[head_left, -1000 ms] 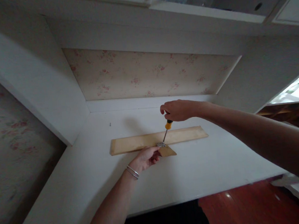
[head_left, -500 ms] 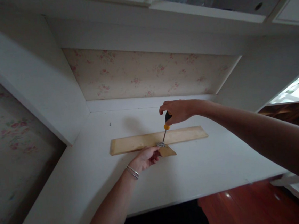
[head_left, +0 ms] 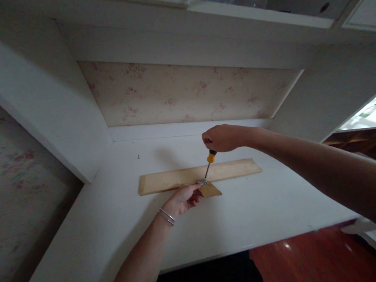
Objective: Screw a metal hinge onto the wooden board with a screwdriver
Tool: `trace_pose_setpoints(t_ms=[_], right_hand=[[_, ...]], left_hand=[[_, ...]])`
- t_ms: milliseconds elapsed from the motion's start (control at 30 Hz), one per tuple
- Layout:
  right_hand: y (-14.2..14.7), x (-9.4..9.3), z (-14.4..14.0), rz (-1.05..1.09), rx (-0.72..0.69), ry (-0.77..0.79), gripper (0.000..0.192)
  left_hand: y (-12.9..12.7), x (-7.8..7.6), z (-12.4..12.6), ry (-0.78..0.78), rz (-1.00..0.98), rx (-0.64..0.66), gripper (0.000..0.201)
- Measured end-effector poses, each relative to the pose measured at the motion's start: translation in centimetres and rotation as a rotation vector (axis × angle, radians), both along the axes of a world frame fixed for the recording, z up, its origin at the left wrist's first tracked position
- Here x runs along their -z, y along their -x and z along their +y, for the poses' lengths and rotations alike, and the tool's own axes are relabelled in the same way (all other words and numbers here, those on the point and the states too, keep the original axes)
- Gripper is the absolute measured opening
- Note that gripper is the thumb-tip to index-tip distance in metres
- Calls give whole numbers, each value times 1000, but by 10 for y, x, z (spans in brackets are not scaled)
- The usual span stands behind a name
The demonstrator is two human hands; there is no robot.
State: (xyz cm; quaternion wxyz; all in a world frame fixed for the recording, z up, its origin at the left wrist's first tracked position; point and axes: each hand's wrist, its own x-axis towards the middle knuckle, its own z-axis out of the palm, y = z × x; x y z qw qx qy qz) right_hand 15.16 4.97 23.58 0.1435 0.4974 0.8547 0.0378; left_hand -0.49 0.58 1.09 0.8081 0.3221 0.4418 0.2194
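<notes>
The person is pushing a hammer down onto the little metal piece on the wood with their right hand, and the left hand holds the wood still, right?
Not quite. In the head view the right hand grips a screwdriver with a yellow and black handle, not a hammer. Its tip meets the small metal bracket on the wooden plank, and the left hand steadies the wood beside it.

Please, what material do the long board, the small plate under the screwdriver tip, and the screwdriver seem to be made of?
The long board looks like pale bare wood: tan, matt, faint grain. The small plate seems metal, being grey and slightly shiny. The screwdriver, held in the right hand, has a thin grey shaft, probably steel, and an orange collar, likely plastic. The left hand rests beside the plate.
</notes>
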Motion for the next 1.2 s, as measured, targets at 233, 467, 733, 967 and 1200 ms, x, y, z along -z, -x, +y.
trace_pose_setpoints(t_ms=[233, 467, 733, 967, 1200], right_hand=[[-2, 4, 1, 39, 52, 14, 50], [-7, 7, 5, 122, -113, 14, 34], [-3, 6, 2, 81, -9, -33, 42], [-8, 9, 0, 140, -89, 14, 34], [-10, 10, -1, 106, -68, -44, 26]], left_hand=[[-1, 1, 0, -5, 0, -1, 19], [0, 1, 0, -4, 3, 4, 20], [-2, 2, -1, -11, 33, 0, 19], [-4, -1, -4, -61, 78, 11, 20], [-5, -2, -4, -62, 78, -6, 22]])
